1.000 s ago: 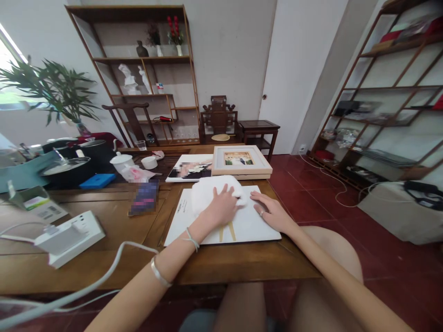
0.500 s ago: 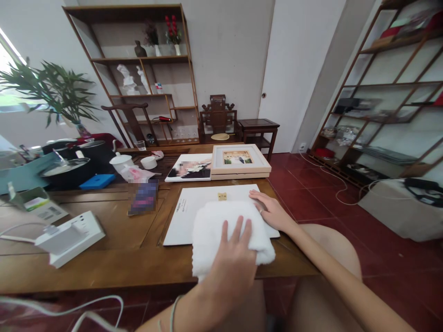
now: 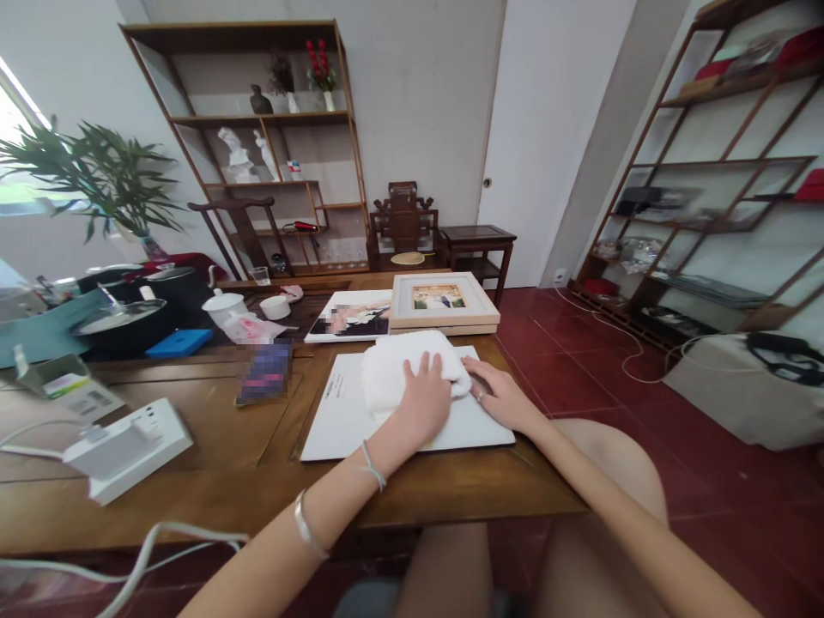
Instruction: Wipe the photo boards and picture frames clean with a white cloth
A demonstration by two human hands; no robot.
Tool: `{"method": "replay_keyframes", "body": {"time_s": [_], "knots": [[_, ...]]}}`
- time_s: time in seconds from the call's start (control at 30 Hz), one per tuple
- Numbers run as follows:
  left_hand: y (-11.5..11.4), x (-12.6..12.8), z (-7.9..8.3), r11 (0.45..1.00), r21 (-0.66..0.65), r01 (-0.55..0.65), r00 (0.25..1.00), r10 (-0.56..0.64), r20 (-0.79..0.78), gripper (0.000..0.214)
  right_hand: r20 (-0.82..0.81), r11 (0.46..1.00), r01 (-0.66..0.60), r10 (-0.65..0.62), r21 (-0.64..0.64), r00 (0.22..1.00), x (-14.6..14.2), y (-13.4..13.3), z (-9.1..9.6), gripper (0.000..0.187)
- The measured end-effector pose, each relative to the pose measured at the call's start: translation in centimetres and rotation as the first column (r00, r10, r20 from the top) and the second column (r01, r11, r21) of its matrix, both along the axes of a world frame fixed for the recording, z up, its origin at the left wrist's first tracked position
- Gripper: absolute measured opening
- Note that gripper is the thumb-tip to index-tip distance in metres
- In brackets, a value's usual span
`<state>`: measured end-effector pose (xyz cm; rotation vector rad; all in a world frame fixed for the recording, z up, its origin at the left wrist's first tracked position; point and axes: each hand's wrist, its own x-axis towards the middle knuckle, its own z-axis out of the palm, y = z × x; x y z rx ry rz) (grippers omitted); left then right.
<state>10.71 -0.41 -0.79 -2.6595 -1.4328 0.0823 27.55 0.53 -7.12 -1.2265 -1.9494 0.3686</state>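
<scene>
left hand (image 3: pixel 425 401) flat on folded white cloth towel (image 3: pixel 394 367) | right hand (image 3: pixel 503 400) flat beside it, steadying white rectangular board (image 3: pixel 344 422) | wiping stroke

— Where's the towel?
— The white towel (image 3: pixel 399 373) lies folded and bunched under the left hand (image 3: pixel 426 399), on the board's far half.
— And the board?
— The white board (image 3: pixel 341 421) lies flat, its right edge under the right hand (image 3: pixel 505 399).

a framed photo (image 3: pixel 443 300) sits beside an unframed print (image 3: pixel 351 316); a white power strip (image 3: pixel 129 446), white teapot (image 3: pixel 225 306) and blue box (image 3: pixel 178 342) lie further left on the wooden table (image 3: pixel 212 481).
</scene>
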Motion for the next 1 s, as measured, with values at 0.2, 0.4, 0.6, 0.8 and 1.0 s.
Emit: {"method": "replay_keyframes", "body": {"time_s": [0.2, 0.4, 0.6, 0.8, 1.0], "knots": [[-7.4, -0.3, -0.1, 0.992, -0.048, 0.113, 0.986, -0.118, -0.115, 0.032, 0.017, 1.0, -0.007, 0.007, -0.024, 1.0, 0.0, -0.1, 0.2, 0.037], [-6.5, -0.3, 0.7, 0.981, -0.107, 0.159, 0.98, -0.17, -0.1, 0.033, 0.004, 0.999, -0.028, 0.028, -0.021, 1.0, 0.2, -0.1, 0.2, 0.042], [1.5, -0.1, 1.3, 0.993, -0.071, 0.091, 0.994, -0.095, -0.058, 0.035, 0.012, 1.0, -0.027, 0.026, 0.017, 1.0, 0.0, -0.1, 0.3, 0.041], [1.1, 1.2, 0.6, 0.999, -0.028, 0.046, 0.997, -0.048, -0.067, 0.034, -0.07, 1.0, 0.004, -0.005, -0.01, 0.998, 0.0, -0.3, 0.6, 0.039], [-5.7, 2.6, 0.2, 0.988, -0.059, 0.142, 0.981, -0.149, -0.128, 0.038, -0.224, 1.0, 0.016, -0.017, -0.008, 0.974, 0.2, -0.6, 0.8, 0.038]]}}
